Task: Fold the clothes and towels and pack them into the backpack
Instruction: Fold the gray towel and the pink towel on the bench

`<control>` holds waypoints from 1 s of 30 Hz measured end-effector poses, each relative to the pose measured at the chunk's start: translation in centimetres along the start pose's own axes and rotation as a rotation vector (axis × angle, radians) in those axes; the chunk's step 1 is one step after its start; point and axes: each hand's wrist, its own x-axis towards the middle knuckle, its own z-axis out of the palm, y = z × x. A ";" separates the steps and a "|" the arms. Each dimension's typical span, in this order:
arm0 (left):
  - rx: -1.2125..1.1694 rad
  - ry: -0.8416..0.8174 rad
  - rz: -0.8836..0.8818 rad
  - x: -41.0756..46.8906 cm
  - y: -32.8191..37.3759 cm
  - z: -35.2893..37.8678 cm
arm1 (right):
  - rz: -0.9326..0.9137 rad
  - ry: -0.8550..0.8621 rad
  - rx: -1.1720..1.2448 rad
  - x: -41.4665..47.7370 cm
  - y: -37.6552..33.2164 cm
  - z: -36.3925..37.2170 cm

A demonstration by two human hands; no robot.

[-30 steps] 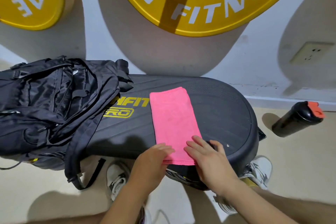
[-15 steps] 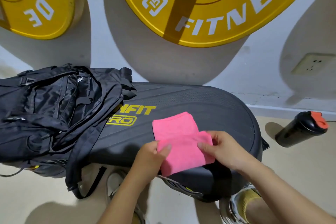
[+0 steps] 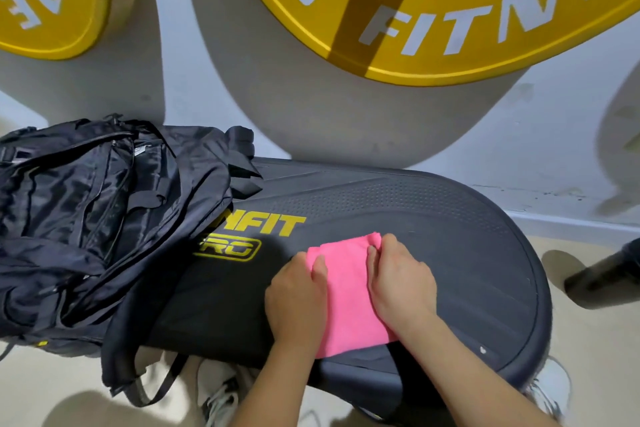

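A pink towel (image 3: 348, 291) lies folded in half on the black step platform (image 3: 450, 253). My left hand (image 3: 298, 298) presses flat on the towel's left edge. Along the right edge rests my right hand (image 3: 401, 281), its fingertips at the far corner. Both hands lie palm down with fingers mostly straight. A black backpack (image 3: 86, 229) lies slumped on the platform's left end, about a hand's width from the towel.
Two big yellow weight plates (image 3: 433, 10) lean on the white wall behind. A black bottle (image 3: 606, 274) lies on the floor at the right edge. My white shoes (image 3: 221, 392) show under the platform's near edge.
Both hands lifted the towel's near end and carried it over to the far end, halving its length. Now they press the fold flat.
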 end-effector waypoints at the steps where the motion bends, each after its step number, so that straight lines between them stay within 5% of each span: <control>1: 0.008 0.006 0.008 0.0 0.0 0.0 | -0.003 0.008 -0.007 0.0 0.0 0.1; 10: -0.055 -0.038 -0.070 0.8 0.1 -0.5 | 0.012 -0.103 -0.164 0.8 -0.5 0.1; 14: 0.105 -0.027 0.039 0.9 -0.3 0.0 | 0.115 -0.037 0.075 0.7 0.0 -0.5; 18: 0.081 0.202 0.360 1.3 -0.7 0.7 | -0.177 0.173 0.100 -0.7 0.6 -0.1; 21: 0.203 0.023 0.661 0.1 -0.3 1.7 | -0.329 0.040 0.021 -1.3 1.2 0.7; 27: 0.331 -0.086 0.668 -2.3 -1.6 3.0 | -0.335 -0.425 -0.214 -0.1 2.6 -1.1; 30: 0.351 -0.105 0.646 -2.2 -1.3 2.8 | -0.416 -0.238 -0.334 -0.4 2.5 -2.7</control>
